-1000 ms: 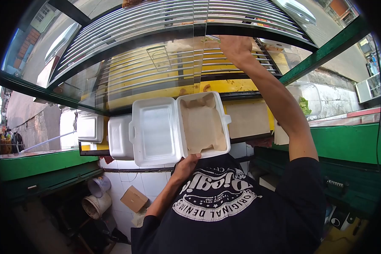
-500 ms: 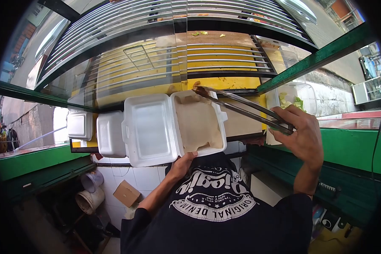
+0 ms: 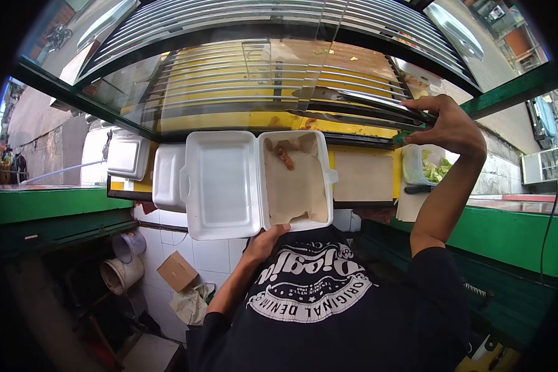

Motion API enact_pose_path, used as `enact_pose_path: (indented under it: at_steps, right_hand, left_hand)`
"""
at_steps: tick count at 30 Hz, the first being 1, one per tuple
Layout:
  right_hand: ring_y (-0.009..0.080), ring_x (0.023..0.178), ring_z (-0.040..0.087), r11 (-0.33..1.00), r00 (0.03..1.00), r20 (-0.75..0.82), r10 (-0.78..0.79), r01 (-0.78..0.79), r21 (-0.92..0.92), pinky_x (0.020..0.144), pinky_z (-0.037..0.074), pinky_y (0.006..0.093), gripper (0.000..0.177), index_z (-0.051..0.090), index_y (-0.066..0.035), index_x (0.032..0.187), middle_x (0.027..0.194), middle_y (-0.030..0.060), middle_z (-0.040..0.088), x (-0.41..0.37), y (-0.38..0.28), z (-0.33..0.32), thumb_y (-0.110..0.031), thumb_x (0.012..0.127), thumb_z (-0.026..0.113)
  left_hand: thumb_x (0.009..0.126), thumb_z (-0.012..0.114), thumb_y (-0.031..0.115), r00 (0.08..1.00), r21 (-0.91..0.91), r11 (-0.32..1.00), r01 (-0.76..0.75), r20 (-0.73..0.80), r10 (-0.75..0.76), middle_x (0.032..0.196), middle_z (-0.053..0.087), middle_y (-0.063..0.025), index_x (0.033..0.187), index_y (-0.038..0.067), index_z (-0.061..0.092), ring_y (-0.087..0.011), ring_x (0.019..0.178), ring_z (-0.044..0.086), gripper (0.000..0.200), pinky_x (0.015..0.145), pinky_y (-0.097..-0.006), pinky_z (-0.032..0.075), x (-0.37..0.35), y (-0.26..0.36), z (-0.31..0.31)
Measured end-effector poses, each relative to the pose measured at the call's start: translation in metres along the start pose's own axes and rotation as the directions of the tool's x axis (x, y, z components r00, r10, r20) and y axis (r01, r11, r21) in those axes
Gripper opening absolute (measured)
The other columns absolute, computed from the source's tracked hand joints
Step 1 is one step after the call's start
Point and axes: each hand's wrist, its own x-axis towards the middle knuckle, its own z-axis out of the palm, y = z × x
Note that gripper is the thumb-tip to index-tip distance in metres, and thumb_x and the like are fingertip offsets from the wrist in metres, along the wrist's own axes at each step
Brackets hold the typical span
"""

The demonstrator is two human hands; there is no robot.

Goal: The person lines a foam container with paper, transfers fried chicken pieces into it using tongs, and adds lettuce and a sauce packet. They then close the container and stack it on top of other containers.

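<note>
An open white foam box [image 3: 222, 186] is held level by my left hand [image 3: 268, 240], whose fingers grip its near edge. Brown paper [image 3: 294, 195] lines the box's right half, and a small reddish-brown piece of food [image 3: 286, 159] lies on it near the top. My right hand [image 3: 447, 124] is closed around the handle end of metal tongs [image 3: 359, 110]. The tongs reach left over the yellow tray beneath the metal bars, above the box, and their tips hold nothing that I can make out.
Closed foam boxes [image 3: 170, 176] stand left of the open one. At the right are a clear container of green leaves [image 3: 437, 168] and a dark-handled utensil [image 3: 418, 189]. Glass and metal bars [image 3: 229, 62] span the front. A cardboard box [image 3: 177, 271] is on the floor.
The brown food piece, earlier at the tongs' tips, now lies on the paper in the box. My right hand and the tongs have moved up and away from the box.
</note>
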Motion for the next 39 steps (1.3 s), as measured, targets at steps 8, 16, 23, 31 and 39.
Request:
enact_pose_path:
  at_steps: [8, 16, 23, 31, 39]
  right_hand:
    - [0.0181, 0.070, 0.057, 0.967, 0.958, -0.219, 0.183, -0.216, -0.137, 0.064, 0.045, 0.0283, 0.051, 0.061, 0.004, 0.112, 0.087, 0.0118, 0.065, -0.070, -0.024, -0.007, -0.007, 0.065, 0.077]
    - [0.0335, 0.089, 0.062, 0.945, 0.960, -0.279, -0.010, -0.082, -0.317, 0.082, 0.046, 0.0423, 0.048, 0.055, 0.001, 0.112, 0.090, 0.0216, 0.063, 0.072, -0.023, 0.075, -0.041, 0.088, 0.056]
    - [0.0364, 0.094, 0.063, 0.926, 0.987, -0.154, -0.049, -0.013, -0.378, 0.084, 0.049, 0.0435, 0.047, 0.062, 0.000, 0.109, 0.099, 0.0232, 0.065, 0.230, -0.053, 0.129, -0.039, 0.084, 0.054]
    - [0.0273, 0.100, 0.063, 0.881, 0.917, -0.373, -0.142, -0.054, -0.469, 0.079, 0.052, 0.0381, 0.033, 0.066, -0.007, 0.111, 0.108, 0.0184, 0.064, 0.234, -0.034, 0.122, -0.025, 0.088, 0.051]
    - [0.0167, 0.058, 0.057, 0.987, 0.979, -0.132, 0.156, -0.158, -0.004, 0.058, 0.046, 0.0312, 0.039, 0.067, 0.000, 0.101, 0.063, 0.0122, 0.060, 0.094, -0.006, 0.056, -0.035, 0.087, 0.059]
  left_hand:
    - [0.082, 0.060, 0.015, 0.997, 0.141, 0.989, 0.032, -0.074, -0.022, 0.103, 0.059, -0.0071, 0.111, -0.003, 0.056, -0.0160, 0.094, 0.055, 0.034, 0.085, -0.0281, 0.044, -0.012, 0.016, 0.005]
    - [0.084, 0.053, 0.022, 0.999, 0.110, 0.993, 0.047, 0.022, -0.049, 0.107, 0.056, -0.0095, 0.120, -0.002, 0.050, -0.0184, 0.097, 0.052, 0.043, 0.088, -0.0299, 0.040, -0.006, 0.015, -0.008]
    - [0.082, 0.061, 0.021, 0.991, 0.053, 0.992, 0.115, -0.081, -0.111, 0.100, 0.059, -0.0082, 0.113, -0.002, 0.054, -0.0165, 0.088, 0.057, 0.040, 0.081, -0.0282, 0.046, -0.019, 0.035, 0.005]
    - [0.081, 0.061, 0.019, 0.994, 0.093, 0.990, 0.106, -0.048, -0.102, 0.101, 0.060, -0.0086, 0.114, -0.002, 0.054, -0.0168, 0.089, 0.058, 0.040, 0.083, -0.0279, 0.047, -0.012, 0.024, -0.005]
    - [0.084, 0.060, 0.022, 0.990, 0.195, 0.971, 0.140, 0.007, -0.144, 0.109, 0.059, -0.0106, 0.118, -0.004, 0.053, -0.0181, 0.096, 0.056, 0.044, 0.087, -0.0282, 0.045, 0.006, 0.020, 0.001]
